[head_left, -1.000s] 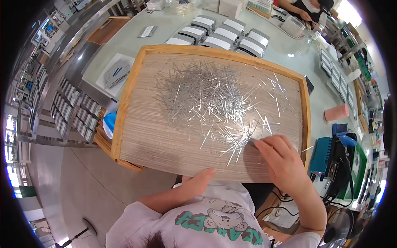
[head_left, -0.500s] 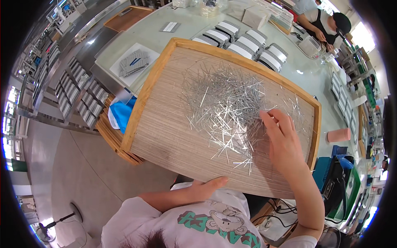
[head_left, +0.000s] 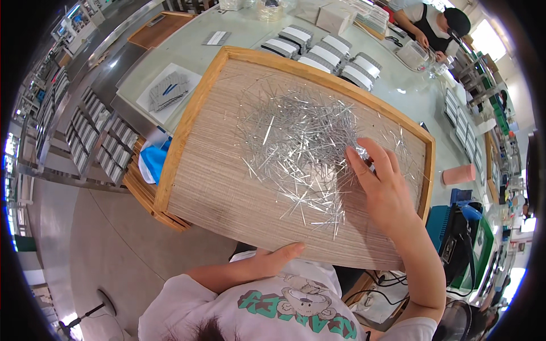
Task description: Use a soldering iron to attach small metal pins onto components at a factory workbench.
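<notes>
A shallow wood-framed tray (head_left: pixel 216 199) tilts across the middle of the view, its near side without a raised rim. On its wood-grain board lies a loose pile of thin silvery metal pins (head_left: pixel 296 133), crossing in all directions. My right hand (head_left: pixel 384 179) reaches over the board to the pile's right edge. Its fingers curl around some pins, with silver showing between thumb and index finger. My left hand (head_left: pixel 278 258) grips the tray's near edge, thumb on top, the other fingers hidden beneath.
Banded grey-and-white bundles (head_left: pixel 324 57) stand on the glass-topped table (head_left: pixel 239 37) beyond the tray. A white sheet (head_left: pixel 170 94) with loose pins lies left. At right are a pink cylinder (head_left: pixel 459 174) and dark equipment (head_left: pixel 458 244). A co-worker (head_left: pixel 429 28) sits at the far right.
The whole view has shifted, so tray and table appear farther left. My right hand's thumb and index finger have parted slightly at the pile's edge. My left hand keeps its hold.
</notes>
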`<action>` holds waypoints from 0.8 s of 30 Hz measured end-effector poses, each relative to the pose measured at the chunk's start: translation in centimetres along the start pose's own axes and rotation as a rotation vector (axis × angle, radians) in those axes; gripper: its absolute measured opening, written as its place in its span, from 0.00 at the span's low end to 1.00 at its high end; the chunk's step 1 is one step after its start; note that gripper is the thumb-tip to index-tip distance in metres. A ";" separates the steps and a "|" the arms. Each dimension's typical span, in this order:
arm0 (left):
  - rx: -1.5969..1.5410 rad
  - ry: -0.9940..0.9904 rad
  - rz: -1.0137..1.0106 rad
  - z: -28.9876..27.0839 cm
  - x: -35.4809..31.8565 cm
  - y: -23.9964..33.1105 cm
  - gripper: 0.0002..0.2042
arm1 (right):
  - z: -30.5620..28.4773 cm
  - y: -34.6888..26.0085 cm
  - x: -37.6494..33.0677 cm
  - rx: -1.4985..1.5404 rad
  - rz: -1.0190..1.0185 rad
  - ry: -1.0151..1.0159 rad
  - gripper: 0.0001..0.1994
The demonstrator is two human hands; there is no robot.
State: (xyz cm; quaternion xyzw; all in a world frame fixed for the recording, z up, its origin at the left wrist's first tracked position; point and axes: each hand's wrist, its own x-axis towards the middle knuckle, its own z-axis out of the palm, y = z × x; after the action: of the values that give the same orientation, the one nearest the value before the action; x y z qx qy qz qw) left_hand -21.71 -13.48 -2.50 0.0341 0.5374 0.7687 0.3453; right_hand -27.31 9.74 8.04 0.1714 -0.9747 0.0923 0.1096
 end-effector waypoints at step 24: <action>-0.300 0.171 0.435 -4.5 3.0 -2.4 0.21 | -4.7 4.8 -14.5 -0.245 0.283 0.200 0.27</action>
State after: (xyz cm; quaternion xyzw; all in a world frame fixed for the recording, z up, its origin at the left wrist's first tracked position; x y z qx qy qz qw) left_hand -24.64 -14.93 -7.37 0.0320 0.4247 0.8958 0.1269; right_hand -14.90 19.78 8.32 0.0084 -0.9773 0.0040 0.2117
